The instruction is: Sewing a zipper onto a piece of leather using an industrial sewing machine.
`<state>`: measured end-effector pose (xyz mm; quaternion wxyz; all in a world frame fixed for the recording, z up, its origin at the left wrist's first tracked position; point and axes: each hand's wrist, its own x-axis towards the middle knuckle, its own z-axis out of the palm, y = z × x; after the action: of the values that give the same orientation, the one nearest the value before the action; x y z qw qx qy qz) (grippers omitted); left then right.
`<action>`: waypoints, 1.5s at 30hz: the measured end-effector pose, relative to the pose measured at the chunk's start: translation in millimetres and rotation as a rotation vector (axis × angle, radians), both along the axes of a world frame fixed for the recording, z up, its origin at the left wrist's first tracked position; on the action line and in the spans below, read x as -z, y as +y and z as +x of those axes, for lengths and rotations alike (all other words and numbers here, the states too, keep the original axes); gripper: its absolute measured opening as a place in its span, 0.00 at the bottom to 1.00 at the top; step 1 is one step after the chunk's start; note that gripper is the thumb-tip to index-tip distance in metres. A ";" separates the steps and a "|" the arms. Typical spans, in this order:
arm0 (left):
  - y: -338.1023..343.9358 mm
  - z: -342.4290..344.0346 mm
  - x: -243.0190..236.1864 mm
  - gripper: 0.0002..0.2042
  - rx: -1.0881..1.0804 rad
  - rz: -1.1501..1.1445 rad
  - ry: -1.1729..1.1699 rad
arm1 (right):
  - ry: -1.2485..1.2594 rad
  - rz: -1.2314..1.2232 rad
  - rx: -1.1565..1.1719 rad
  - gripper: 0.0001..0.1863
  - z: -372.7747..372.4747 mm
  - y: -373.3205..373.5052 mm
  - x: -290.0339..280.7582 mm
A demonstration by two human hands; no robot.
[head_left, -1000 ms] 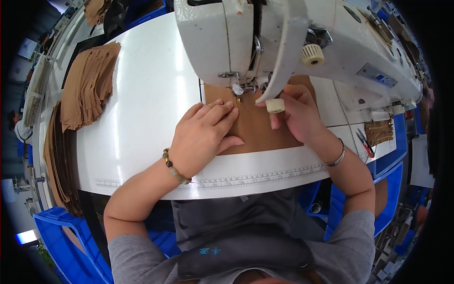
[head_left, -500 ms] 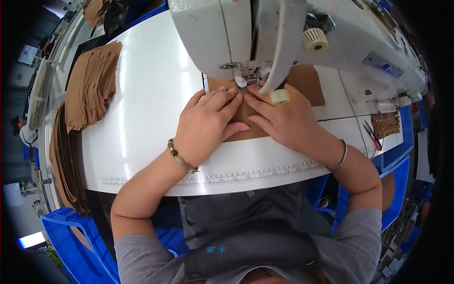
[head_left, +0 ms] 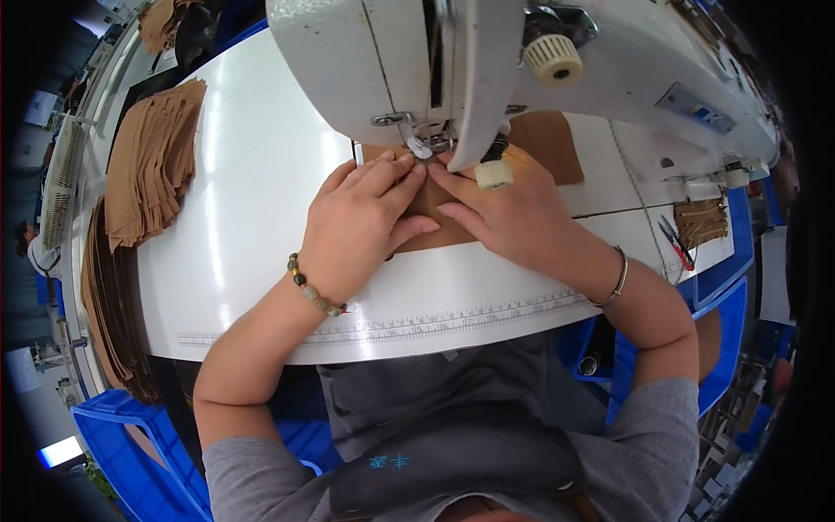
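A flat brown piece of material (head_left: 448, 231), fabric or leather, lies on the white machine table under the presser foot (head_left: 437, 144) of a white sewing machine (head_left: 335, 74). My left hand (head_left: 358, 207) rests on its left side, fingers stretched forward and thumb pointing inward. From the right, my right hand (head_left: 518, 209) lies on the same piece, its fingertips close to the foot and partly hidden behind a cream knob (head_left: 494, 174). Both sets of fingertips nearly meet just in front of the foot. Behind my right hand, more brown material (head_left: 548, 146) shows.
Stacks of brown cut pieces (head_left: 152, 165) lie at the table's left edge, some hanging over. At right are red-handled snips (head_left: 677, 244) and a bundle of zippers (head_left: 701, 223). Blue bins (head_left: 130, 435) stand below. A printed ruler (head_left: 417, 329) runs along the front edge.
The whole view has shifted, so the machine and table appear slightly further left. Both hands keep about the same pose on the brown piece by the presser foot.
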<state>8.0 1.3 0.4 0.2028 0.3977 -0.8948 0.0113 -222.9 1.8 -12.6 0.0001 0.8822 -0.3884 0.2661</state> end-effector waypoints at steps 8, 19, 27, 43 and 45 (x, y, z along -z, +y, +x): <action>-1.3 -0.4 1.2 0.27 0.003 -0.030 0.026 | -0.007 -0.013 -0.012 0.13 0.3 -2.9 2.2; -0.9 0.4 2.0 0.26 -0.005 -0.032 0.009 | -0.025 -0.006 -0.012 0.13 0.4 -2.3 1.4; -0.8 0.6 0.7 0.25 -0.041 -0.022 -0.026 | -0.003 0.016 -0.018 0.12 -2.1 -4.6 -2.3; 11.6 4.5 0.9 0.27 0.007 0.054 0.067 | 0.242 -0.130 -0.172 0.18 12.2 48.2 -25.1; 12.1 4.6 1.1 0.29 0.012 0.065 0.059 | 0.220 0.034 -0.213 0.14 6.8 39.1 -28.9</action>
<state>12.5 13.4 -0.8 0.2162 0.3991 -0.8905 -0.0308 -216.1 41.0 16.3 -0.0004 0.9421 -0.2947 0.1599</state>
